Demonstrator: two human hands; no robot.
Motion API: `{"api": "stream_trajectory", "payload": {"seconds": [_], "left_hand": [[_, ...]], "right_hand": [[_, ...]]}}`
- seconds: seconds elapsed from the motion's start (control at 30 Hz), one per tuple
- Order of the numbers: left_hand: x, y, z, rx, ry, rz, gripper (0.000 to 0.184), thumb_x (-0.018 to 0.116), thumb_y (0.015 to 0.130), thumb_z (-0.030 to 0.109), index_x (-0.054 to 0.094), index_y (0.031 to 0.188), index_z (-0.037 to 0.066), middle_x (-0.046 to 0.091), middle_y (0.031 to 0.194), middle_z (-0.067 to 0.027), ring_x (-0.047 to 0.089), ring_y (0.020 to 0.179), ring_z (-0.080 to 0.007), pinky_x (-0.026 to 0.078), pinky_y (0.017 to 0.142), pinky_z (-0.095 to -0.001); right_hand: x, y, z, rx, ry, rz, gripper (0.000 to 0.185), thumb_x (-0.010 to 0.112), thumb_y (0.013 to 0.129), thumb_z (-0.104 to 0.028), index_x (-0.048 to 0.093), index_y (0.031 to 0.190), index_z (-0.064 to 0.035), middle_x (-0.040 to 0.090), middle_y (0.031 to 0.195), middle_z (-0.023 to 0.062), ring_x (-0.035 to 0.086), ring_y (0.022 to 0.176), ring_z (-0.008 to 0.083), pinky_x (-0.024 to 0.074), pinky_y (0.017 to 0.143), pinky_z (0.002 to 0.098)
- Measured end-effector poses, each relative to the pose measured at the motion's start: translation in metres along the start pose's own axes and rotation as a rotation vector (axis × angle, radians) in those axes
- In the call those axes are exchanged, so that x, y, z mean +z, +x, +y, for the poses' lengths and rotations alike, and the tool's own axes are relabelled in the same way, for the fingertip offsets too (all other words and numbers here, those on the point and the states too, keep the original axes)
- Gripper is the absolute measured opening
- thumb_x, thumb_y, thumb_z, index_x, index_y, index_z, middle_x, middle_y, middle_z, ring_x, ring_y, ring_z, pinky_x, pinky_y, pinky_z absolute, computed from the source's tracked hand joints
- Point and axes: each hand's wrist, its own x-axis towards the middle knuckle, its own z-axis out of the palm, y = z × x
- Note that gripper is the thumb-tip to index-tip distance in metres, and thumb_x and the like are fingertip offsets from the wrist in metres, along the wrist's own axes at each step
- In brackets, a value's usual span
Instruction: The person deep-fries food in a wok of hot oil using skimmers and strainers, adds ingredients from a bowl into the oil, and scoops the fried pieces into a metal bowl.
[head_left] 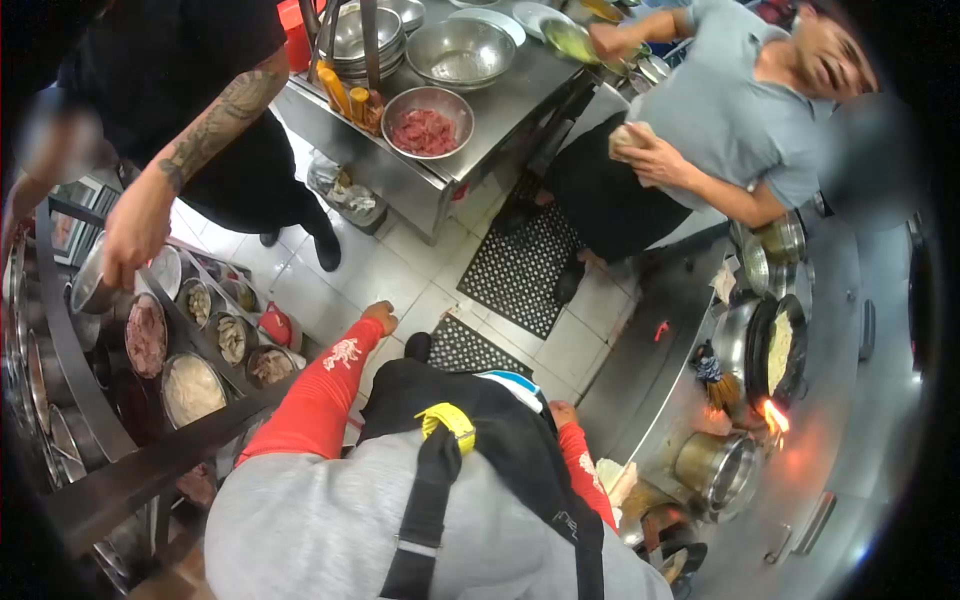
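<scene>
The nearer of 2 perforated black mats [472, 344] lies on white tiles [395, 245], round metal tubs [165, 390] of food left of it, a smooth steel range [635, 355] right, and beyond it a steel table [505, 108] with a round bowl [462, 115] of red meat [423, 133]. The left hand [380, 317], left of that mat, is loosely curled, holding nothing visible; the right hand [563, 413] curls right of it by a black apron [415, 398], its grip impossible to tell.

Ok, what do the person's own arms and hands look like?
The left sleeve and right sleeve are red, each with white print along it; a grey shirt covers the shoulders. The left hand and right hand show no gloves.
</scene>
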Motion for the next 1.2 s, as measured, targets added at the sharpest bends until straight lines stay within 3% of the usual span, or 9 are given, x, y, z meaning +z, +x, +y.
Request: {"api": "stream_trajectory", "payload": {"seconds": [0.27,0.4,0.47,0.57,0.67,0.73,0.83,1.07,1.2], "left_hand": [[0.053,-0.040,-0.031,-0.196,0.071,-0.056,0.037,0.054,0.074,0.024,0.062,0.104,0.002,0.058,0.111,-0.0216,0.054,0.107,-0.0337,0.040,0.095,-0.0371],[0.056,0.008,-0.019,-0.224,-0.536,0.272,0.027,0.052,0.082,0.025,0.064,0.090,0.002,0.065,0.090,-0.0155,0.062,0.085,-0.0260,0.048,0.077,-0.0360],[-0.021,0.010,0.061,-0.060,-1.053,0.335,0.026,0.051,0.088,0.028,0.060,0.084,0.004,0.059,0.066,-0.0044,0.052,0.053,-0.0113,0.042,0.048,-0.0275],[-0.111,0.031,0.144,0.203,-1.319,0.418,0.028,0.056,0.087,0.028,0.054,0.106,0.008,0.059,0.085,-0.0029,0.057,0.072,-0.0136,0.047,0.056,-0.0270],[-0.170,0.066,0.197,0.071,-1.265,0.656,0.030,0.063,0.082,0.027,0.050,0.098,0.005,0.053,0.075,-0.0026,0.053,0.068,-0.0127,0.046,0.056,-0.0252],[-0.193,0.071,0.225,-0.065,-1.188,0.792,0.026,0.066,0.079,0.020,0.050,0.089,0.002,0.053,0.075,-0.0052,0.054,0.067,-0.0136,0.049,0.057,-0.0296],[-0.183,0.104,0.200,0.083,-1.459,0.886,0.018,0.064,0.071,0.010,0.049,0.067,0.002,0.055,0.065,-0.0039,0.052,0.055,-0.0125,0.045,0.047,-0.0279],[-0.170,0.008,0.107,0.027,-1.718,0.711,0.014,0.056,0.080,0.001,0.057,0.094,-0.003,0.062,0.089,-0.0092,0.058,0.081,-0.0139,0.046,0.076,-0.0269],[-0.115,-0.001,0.000,-0.200,-1.572,0.786,0.005,0.056,0.080,-0.003,0.055,0.082,0.002,0.060,0.081,-0.0045,0.053,0.070,-0.0094,0.043,0.067,-0.0236]], "right_hand": [[-0.056,0.091,0.026,-0.263,-0.397,-0.116,0.026,0.050,0.084,-0.026,0.067,0.085,-0.0058,0.065,0.075,0.0130,0.063,0.070,0.0251,0.0493,0.066,0.0379],[-0.059,0.212,0.015,-0.962,-1.113,-0.127,0.026,0.049,0.084,-0.026,0.066,0.084,-0.0067,0.065,0.074,0.0122,0.064,0.072,0.0250,0.0496,0.067,0.0384],[-0.040,0.259,-0.018,-0.823,-0.818,-0.062,0.023,0.053,0.081,-0.024,0.065,0.083,-0.0045,0.065,0.072,0.0113,0.063,0.064,0.0245,0.0489,0.061,0.0358],[-0.025,0.259,-0.141,-0.667,-0.212,0.013,0.019,0.059,0.076,-0.019,0.063,0.082,-0.0010,0.065,0.073,0.0121,0.063,0.064,0.0262,0.0480,0.061,0.0361],[-0.020,0.228,-0.289,-0.841,-0.149,0.023,0.035,0.061,0.079,-0.025,0.061,0.105,-0.0010,0.062,0.104,0.0190,0.060,0.096,0.0312,0.0457,0.085,0.0371],[-0.018,0.185,-0.385,-1.034,-0.019,0.066,0.037,0.058,0.082,-0.024,0.058,0.110,0.0001,0.061,0.107,0.0202,0.059,0.098,0.0314,0.0447,0.088,0.0365],[0.006,0.215,-0.464,-1.192,-0.072,0.373,0.036,0.056,0.084,-0.024,0.056,0.109,0.0024,0.058,0.105,0.0206,0.056,0.097,0.0335,0.0432,0.087,0.0390],[0.078,0.274,-0.555,-1.503,-0.437,0.771,0.040,0.057,0.083,-0.029,0.056,0.110,0.0018,0.054,0.112,0.0259,0.050,0.104,0.0393,0.0385,0.091,0.0424],[0.081,0.270,-0.561,-1.422,-0.431,0.650,0.039,0.057,0.084,-0.030,0.060,0.106,0.0023,0.056,0.111,0.0257,0.051,0.105,0.0397,0.0387,0.092,0.0423]]}}
